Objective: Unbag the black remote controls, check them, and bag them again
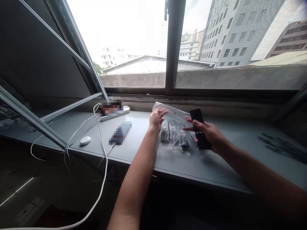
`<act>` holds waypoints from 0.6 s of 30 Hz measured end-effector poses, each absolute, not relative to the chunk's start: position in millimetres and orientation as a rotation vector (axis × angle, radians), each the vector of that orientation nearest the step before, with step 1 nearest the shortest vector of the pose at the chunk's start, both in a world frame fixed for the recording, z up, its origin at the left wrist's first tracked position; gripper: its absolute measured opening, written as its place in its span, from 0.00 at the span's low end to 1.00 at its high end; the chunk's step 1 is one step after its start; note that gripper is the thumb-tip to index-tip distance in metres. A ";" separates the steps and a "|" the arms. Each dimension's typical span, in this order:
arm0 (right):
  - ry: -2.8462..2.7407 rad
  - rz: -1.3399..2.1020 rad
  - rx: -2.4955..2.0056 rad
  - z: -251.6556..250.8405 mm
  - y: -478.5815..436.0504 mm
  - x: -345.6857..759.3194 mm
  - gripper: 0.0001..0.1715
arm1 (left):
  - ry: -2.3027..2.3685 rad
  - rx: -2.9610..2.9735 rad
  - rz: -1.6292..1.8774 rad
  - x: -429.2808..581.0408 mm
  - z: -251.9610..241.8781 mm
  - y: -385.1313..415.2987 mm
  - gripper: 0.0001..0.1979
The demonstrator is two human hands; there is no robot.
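My right hand [208, 132] grips a slim black remote control [198, 119], held upright over the right side of a clear plastic bag [172, 110]. Several dark items [176, 131] in crinkled clear wrapping lie in or under the bag; what they are cannot be made out. At the bag's upper left edge, my left hand [157, 118] has its lower fingers curled against the plastic, while its upper fingers are blurred. The bag rests on a grey tabletop [141, 127], its far left corner lifted a little.
To the left are a blurred-out phone-like object [120, 132] on a cable, a round white object [85, 140] and a white power strip [126, 110]. A white cable [105, 159] hangs over the front edge. A metal frame [92, 68] leans left; dark strips [280, 145] lie right.
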State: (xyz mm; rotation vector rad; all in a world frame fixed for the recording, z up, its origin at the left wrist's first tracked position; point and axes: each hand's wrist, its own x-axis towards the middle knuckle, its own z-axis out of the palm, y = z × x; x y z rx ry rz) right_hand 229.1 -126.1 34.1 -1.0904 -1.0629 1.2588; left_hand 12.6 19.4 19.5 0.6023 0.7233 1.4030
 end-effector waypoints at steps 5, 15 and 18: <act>-1.053 1.266 -1.082 32.8 -125.4 230.1 0.21 | 0.661 0.481 1.456 13.5 22.9 19.9 0.16; -0.926 1.471 -0.981 23.5 -120.0 232.5 0.21 | 0.361 0.324 1.426 1.1 33.5 13.4 0.14; -0.988 1.516 -1.001 24.2 -122.3 230.5 0.20 | 0.314 0.415 1.312 6.3 37.1 5.6 0.19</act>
